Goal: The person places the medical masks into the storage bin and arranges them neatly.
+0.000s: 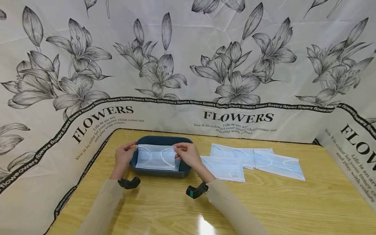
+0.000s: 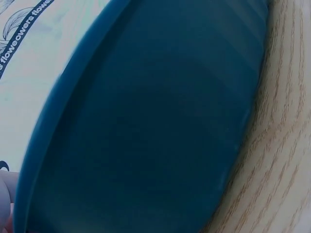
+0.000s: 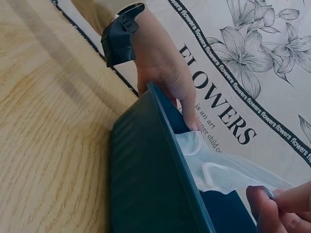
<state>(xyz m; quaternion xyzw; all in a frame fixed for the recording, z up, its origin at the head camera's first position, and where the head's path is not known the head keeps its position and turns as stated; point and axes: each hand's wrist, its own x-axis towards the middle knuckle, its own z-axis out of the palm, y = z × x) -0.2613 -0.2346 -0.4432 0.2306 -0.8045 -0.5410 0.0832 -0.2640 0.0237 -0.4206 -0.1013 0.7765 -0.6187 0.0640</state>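
Note:
A light-blue disposable face mask (image 1: 154, 158) with white ear loops lies spread across the mouth of a dark blue-grey plastic bin (image 1: 160, 174). My left hand (image 1: 124, 157) pinches the mask's upper left corner at the bin's left end. At the opposite corner, my right hand (image 1: 189, 154) pinches the mask between thumb and fingers. The right wrist view shows the mask (image 3: 221, 171) sagging a little between both hands, over the bin's rim (image 3: 177, 150). Only the bin's outer wall (image 2: 146, 116) and a sliver of fingers show in the left wrist view.
Several more face masks (image 1: 224, 169) lie flat and partly overlapping on the wooden table (image 1: 279, 205), right of the bin. A white flower-print cloth (image 1: 188, 81) stands behind the table and along its sides. Each wrist wears a black camera band (image 1: 197, 191).

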